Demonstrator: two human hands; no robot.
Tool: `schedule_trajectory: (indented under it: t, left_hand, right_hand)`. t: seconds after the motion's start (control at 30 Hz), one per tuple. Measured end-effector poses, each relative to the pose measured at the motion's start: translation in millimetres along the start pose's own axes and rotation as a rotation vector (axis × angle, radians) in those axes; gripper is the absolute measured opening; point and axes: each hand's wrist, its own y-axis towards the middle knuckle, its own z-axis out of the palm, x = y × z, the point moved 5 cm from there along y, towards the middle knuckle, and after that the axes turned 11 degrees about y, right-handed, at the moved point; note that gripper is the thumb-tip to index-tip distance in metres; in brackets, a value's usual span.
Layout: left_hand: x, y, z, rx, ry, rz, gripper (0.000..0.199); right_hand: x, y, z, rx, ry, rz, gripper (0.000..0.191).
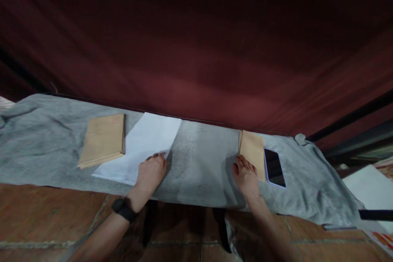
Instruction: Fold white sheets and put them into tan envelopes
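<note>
My left hand (152,170) rests on the right edge of a stack of white paper (153,133), its fingers curled down at the sheet's edge. A black band sits on that wrist. My right hand (246,175) lies at the left edge of a small pile of brown envelopes (253,147), its fingers loosely bent and the thumb apart from them. Farther left, a thicker pile of brown envelopes (104,137) overlaps the left side of the white paper. A phone (274,167) with a dark screen and a light purple case lies just right of the small pile.
A grey cloth (202,159) covers the long, narrow surface under everything. Dark red fabric (196,65) hangs along its far edge. Brown tiles (55,213) form the floor. At the far right are a white board-like sheet (370,186) and a dark bar (376,215).
</note>
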Motion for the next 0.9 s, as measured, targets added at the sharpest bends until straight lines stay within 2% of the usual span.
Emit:
schedule_trajectory:
  t: [0.13,0.23,0.3,0.47,0.57,0.63,0.77,0.83,0.9]
  left_hand:
    - [9.8,3.2,-11.4,-0.09,-0.051,-0.057,0.037]
    - [1.4,1.5,-18.2,-0.086,-0.089,-0.069,0.034]
    - [-20.0,-5.1,-22.1,-0.079,-0.132,-0.002,0.031]
    - [-101.3,-32.0,-25.6,-0.013,-0.236,0.253,0.03]
    - [-137.1,-43.5,-24.9,0.015,-0.286,0.352,0.033]
    - [-150.8,-49.3,-25.9,0.002,-0.327,0.42,0.032]
    - [-154.8,-57.6,-30.9,-0.049,-0.469,0.524,0.026]
    - [-146.1,-55.9,-32.1,-0.086,-0.492,0.522,0.024]
    - [-130.7,-47.1,-29.9,-0.132,-0.47,0.461,0.022]
  right_hand:
    - [13.3,2.5,4.2,-0.027,0.156,-0.075,0.038]
    - [33.1,2.2,12.1,0.007,0.452,-0.106,0.039]
    - [48.0,0.8,19.7,0.079,0.684,-0.058,0.041]
    - [76.8,1.5,31.7,0.223,1.084,0.146,0.052]
    - [80.5,8.2,35.5,0.239,1.244,0.213,0.045]
    - [78.0,12.9,39.2,0.254,1.296,0.224,0.035]
    - [67.9,19.4,41.4,0.271,1.255,0.216,0.027]
    - [63.6,20.8,38.1,0.291,1.248,0.214,0.03]
    - [59.8,21.0,34.2,0.32,1.262,0.218,0.032]
